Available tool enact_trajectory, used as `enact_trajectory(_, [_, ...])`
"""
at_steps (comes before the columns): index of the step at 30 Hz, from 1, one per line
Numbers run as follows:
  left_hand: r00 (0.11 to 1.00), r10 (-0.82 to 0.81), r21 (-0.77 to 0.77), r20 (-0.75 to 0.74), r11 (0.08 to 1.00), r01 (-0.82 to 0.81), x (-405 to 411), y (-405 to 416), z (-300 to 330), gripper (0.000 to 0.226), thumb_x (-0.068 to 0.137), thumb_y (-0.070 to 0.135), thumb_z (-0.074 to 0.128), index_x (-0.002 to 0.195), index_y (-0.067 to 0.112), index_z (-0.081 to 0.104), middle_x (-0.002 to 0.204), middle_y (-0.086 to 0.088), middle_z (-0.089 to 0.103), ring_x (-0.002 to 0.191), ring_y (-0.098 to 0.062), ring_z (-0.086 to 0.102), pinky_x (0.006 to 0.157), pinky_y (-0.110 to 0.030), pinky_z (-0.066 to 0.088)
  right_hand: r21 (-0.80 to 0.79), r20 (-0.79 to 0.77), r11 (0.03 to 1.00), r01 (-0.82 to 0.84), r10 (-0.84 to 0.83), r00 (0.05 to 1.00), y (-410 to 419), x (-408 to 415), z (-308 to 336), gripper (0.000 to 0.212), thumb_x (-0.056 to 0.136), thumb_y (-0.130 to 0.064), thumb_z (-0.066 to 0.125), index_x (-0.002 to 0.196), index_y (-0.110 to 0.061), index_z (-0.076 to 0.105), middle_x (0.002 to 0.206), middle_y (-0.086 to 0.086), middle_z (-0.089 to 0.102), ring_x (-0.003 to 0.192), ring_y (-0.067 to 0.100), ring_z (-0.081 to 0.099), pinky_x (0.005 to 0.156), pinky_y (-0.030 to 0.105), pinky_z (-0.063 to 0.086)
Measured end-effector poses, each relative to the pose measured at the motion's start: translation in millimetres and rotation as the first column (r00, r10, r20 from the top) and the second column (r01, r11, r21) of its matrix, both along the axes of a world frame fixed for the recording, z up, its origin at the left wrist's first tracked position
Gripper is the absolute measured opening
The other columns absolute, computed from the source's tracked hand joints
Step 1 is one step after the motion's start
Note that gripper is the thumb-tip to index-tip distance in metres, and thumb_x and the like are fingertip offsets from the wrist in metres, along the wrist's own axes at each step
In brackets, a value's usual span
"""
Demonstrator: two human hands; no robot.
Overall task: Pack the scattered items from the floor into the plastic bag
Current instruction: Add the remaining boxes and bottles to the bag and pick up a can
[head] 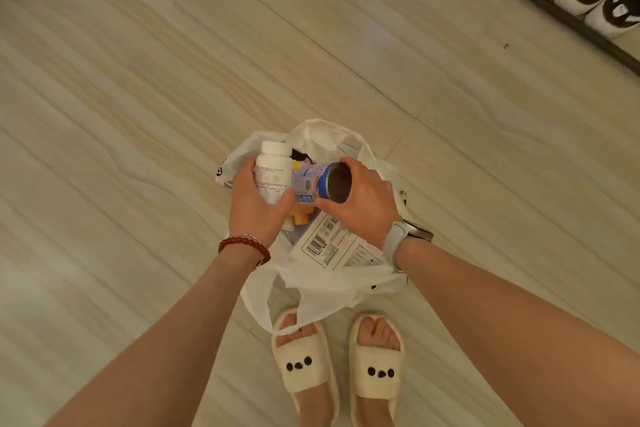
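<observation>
Left hand [254,208] grips a bottle [273,172], right hand [363,201] a can [327,182], over the part-filled bag [322,284]; floor [138,80] around looks bare.

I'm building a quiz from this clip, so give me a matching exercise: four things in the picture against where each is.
Things:
1. white bottle
2. blue can
3. barcoded flat pack
4. plastic bag

Places:
A. lying inside the bag
B. in the right hand
C. on the floor, before the slippers
D. in the left hand

Pairs: 1-D, 2-B, 3-A, 4-C
</observation>
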State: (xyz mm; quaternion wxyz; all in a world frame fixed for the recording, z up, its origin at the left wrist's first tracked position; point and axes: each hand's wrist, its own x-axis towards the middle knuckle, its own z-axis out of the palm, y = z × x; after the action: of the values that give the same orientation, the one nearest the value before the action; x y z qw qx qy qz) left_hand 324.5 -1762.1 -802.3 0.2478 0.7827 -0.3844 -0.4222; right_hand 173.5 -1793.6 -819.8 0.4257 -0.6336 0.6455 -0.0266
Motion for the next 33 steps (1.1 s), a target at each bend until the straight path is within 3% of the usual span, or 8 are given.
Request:
enact_trajectory(4, [0.985, -0.163, 0.057, -0.057, 0.984, 0.166, 5, -14, -34, 0.066, 0.064, 0.021, 0.066, 0.122, 0.023, 0.035, 0.109, -0.006, 0.054, 0.094, -0.027, 0.056, 0.079, -0.042, 0.051, 0.108, 0.044, 0.979, -0.172, 0.169, 0.985, 1, -12, -15, 0.088, 0.075, -0.048, 0.065, 0.144, -0.023, 0.015, 0.148, 0.001, 0.03, 0.139, 0.02, 0.018, 0.11, 0.04, 0.018])
enact_trajectory(7, [0.963, -0.214, 0.115, -0.163, 0.966, 0.234, 18, -21, -43, 0.07, 0.07, 0.012, 0.073, 0.124, 0.022, 0.03, 0.098, 0.002, 0.054, 0.087, -0.021, 0.058, 0.079, -0.038, 0.049, 0.248, 0.182, 0.937, -0.244, 0.203, 0.962, -11, -30, -15, 0.071, 0.088, -0.031, 0.055, 0.145, -0.025, 0.013, 0.156, -0.004, 0.011, 0.144, 0.018, 0.003, 0.115, 0.038, 0.008])
enact_trajectory(10, [0.914, -0.374, 0.185, -0.159, 0.898, 0.4, 18, -15, -47, 0.075, 0.068, 0.02, 0.075, 0.126, 0.026, 0.029, 0.103, 0.001, 0.055, 0.092, -0.023, 0.059, 0.083, -0.038, 0.049, 0.235, 0.246, 0.968, 0.094, -0.153, 0.957, -30, -41, -26, 0.049, 0.092, -0.012, 0.045, 0.139, -0.018, 0.035, 0.149, 0.002, 0.032, 0.138, 0.02, 0.026, 0.104, 0.023, 0.02])
enact_trajectory(12, [0.851, -0.508, 0.185, -0.129, 0.831, 0.524, 3, -7, -52, 0.07, 0.074, 0.019, 0.07, 0.13, 0.025, 0.029, 0.108, 0.004, 0.048, 0.096, -0.019, 0.054, 0.08, -0.031, 0.043, 0.259, 0.149, 0.931, 0.257, -0.302, 0.942, -39, -42, -41, 0.05, 0.094, -0.014, 0.041, 0.142, -0.015, 0.027, 0.15, 0.004, 0.03, 0.136, 0.02, 0.03, 0.101, 0.021, 0.025])
enact_trajectory(16, [0.924, -0.381, 0.105, -0.04, 0.918, 0.383, -16, 1, -70, 0.061, 0.081, 0.02, 0.062, 0.133, 0.021, 0.031, 0.115, 0.004, 0.046, 0.103, -0.015, 0.046, 0.085, -0.031, 0.04, 0.434, 0.067, 0.835, 0.337, -0.403, 0.913, -46, -34, -70, 0.057, 0.097, -0.023, 0.036, 0.145, -0.01, 0.008, 0.155, 0.008, 0.016, 0.141, 0.025, 0.021, 0.11, 0.031, 0.023])
enact_trajectory(20, [0.918, -0.386, 0.137, 0.085, 0.918, 0.373, -15, 3, -87, 0.064, 0.08, 0.027, 0.061, 0.136, 0.02, 0.03, 0.13, -0.007, 0.047, 0.116, -0.025, 0.044, 0.095, -0.045, 0.042, 0.467, -0.012, 0.737, 0.489, -0.547, 0.837, -49, -25, -85, 0.049, 0.095, -0.03, 0.038, 0.136, -0.004, 0.033, 0.137, 0.011, 0.044, 0.122, 0.031, 0.045, 0.094, 0.033, 0.037])
enact_trajectory(25, [0.882, -0.45, 0.158, 0.142, 0.89, 0.429, -15, -7, -90, 0.068, 0.081, 0.03, 0.06, 0.139, 0.021, 0.025, 0.131, -0.006, 0.047, 0.118, -0.025, 0.043, 0.099, -0.045, 0.039, 0.326, 0.081, 0.738, 0.591, -0.645, 0.76, -59, -28, -80, 0.029, 0.093, -0.02, 0.046, 0.117, -0.009, 0.057, 0.106, 0.005, 0.056, 0.093, 0.019, 0.05, 0.084, 0.028, 0.039])
enact_trajectory(33, [0.914, -0.404, 0.24, -0.042, 0.884, 0.402, -29, -32, -76, 0.065, 0.088, 0.03, 0.054, 0.142, 0.014, 0.021, 0.147, -0.007, 0.03, 0.133, -0.022, 0.031, 0.107, -0.034, 0.028, 0.009, 0.23, 0.886, 0.463, -0.452, 0.862, -46, -42, -45, 0.002, 0.091, -0.015, 0.049, 0.092, -0.014, 0.047, 0.066, -0.008, 0.042, 0.058, 0.004, 0.039, 0.049, 0.004, 0.035])
